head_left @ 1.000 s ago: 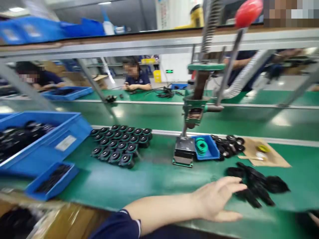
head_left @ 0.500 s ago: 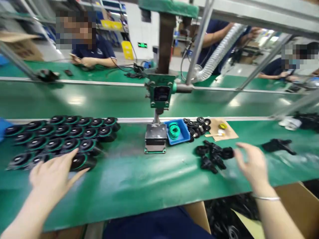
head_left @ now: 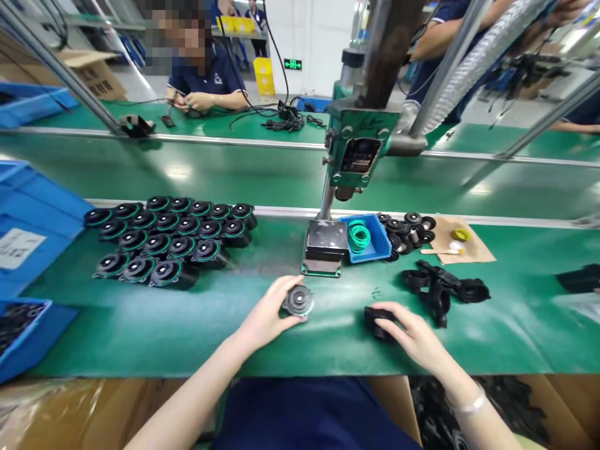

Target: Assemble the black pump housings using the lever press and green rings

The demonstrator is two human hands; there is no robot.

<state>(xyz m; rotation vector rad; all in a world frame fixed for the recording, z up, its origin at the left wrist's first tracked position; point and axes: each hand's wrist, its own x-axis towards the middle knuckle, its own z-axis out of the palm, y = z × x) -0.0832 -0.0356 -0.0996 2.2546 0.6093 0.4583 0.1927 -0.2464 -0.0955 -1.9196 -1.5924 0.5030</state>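
Observation:
My left hand (head_left: 269, 312) is closed around a round black motor-like part (head_left: 299, 301) with a ridged top, just in front of the press base. Further right, my right hand (head_left: 410, 334) grips a black plastic housing (head_left: 377, 322) at the bench's near side; my fingers cover part of it. Several more black housings (head_left: 440, 294) lie behind and to the right of that hand. Left of my left hand, rows of round black parts with green rings (head_left: 180, 228) stand close together on the green bench.
A bench press (head_left: 359, 147) with a black block (head_left: 327, 237) rises at the centre. Beside it are a blue tray (head_left: 383, 247) of green rings, small black discs (head_left: 413, 232) and cardboard (head_left: 478, 244). Blue bins (head_left: 32, 212) stand left. A co-worker (head_left: 206, 94) sits opposite.
My left hand has taken one round part from the front row and brought it right, to the middle. My right hand has picked up a black housing and moved left. The view has shifted left.

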